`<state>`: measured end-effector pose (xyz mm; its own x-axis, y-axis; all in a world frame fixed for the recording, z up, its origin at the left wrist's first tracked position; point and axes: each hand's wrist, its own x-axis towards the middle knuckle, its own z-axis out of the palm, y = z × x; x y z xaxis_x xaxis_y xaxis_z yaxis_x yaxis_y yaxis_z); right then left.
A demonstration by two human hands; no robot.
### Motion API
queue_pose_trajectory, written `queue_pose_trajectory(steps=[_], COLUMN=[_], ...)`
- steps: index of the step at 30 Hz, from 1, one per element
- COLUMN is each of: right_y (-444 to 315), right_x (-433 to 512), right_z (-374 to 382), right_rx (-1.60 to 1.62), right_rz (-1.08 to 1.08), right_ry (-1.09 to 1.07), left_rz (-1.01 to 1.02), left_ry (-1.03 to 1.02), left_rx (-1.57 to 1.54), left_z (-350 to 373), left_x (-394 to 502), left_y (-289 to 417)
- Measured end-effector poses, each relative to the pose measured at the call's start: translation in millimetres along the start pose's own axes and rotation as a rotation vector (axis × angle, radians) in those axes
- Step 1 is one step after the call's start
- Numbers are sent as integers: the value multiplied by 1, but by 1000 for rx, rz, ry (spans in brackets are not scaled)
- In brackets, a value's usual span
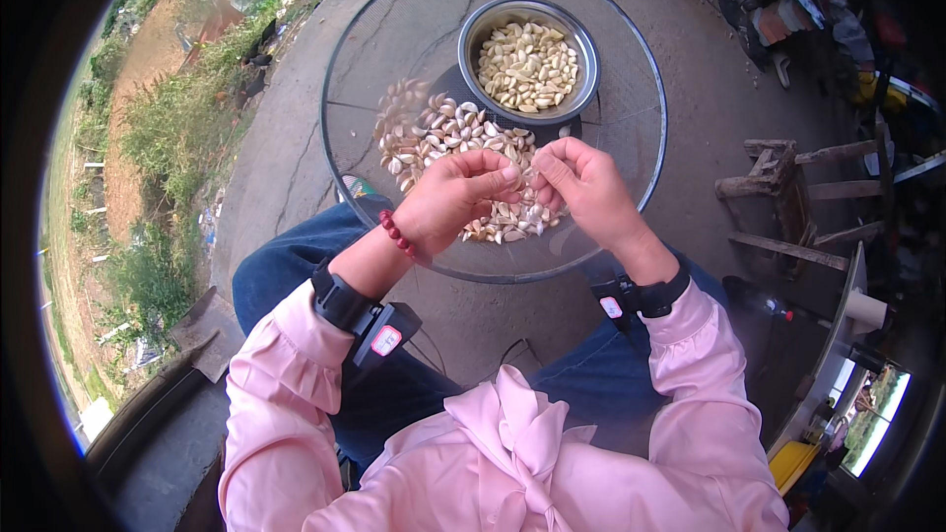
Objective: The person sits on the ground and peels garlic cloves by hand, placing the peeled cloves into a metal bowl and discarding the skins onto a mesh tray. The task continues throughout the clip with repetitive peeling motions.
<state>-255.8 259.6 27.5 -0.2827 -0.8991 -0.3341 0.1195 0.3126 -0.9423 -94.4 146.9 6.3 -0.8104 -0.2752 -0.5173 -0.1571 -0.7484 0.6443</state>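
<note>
My left hand (465, 192) and my right hand (580, 185) meet fingertip to fingertip above a round mesh-topped table (621, 155). Pinched between them is a garlic clove (526, 176), small and pale, mostly covered by the fingers. Beneath and beyond my hands spreads a heap of unpeeled garlic cloves (458, 125), white with pinkish skins. Farther back, a stainless steel bowl (591, 81) stands on the table. It holds many peeled garlic cloves (528, 63), cream in colour.
A wooden stool (794, 185) lies tipped over on the concrete floor (702, 89) at the right. Bricks (783, 21) and clutter line the right side. A shovel blade (211, 332) rests at the lower left, near plants. My knees are close under the table's near rim.
</note>
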Motion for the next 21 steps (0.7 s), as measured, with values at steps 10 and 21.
queue_pose_trajectory(steps=[10, 21], right_y=[-3, 4], right_x=[-4, -2], right_z=[7, 7], right_rx=[51, 44], right_rz=[73, 39], right_ry=[-93, -88], left_rz=[45, 82], left_ry=[72, 69], left_rx=[-162, 19], left_z=[3, -1], left_x=[0, 1], left_y=[0, -4])
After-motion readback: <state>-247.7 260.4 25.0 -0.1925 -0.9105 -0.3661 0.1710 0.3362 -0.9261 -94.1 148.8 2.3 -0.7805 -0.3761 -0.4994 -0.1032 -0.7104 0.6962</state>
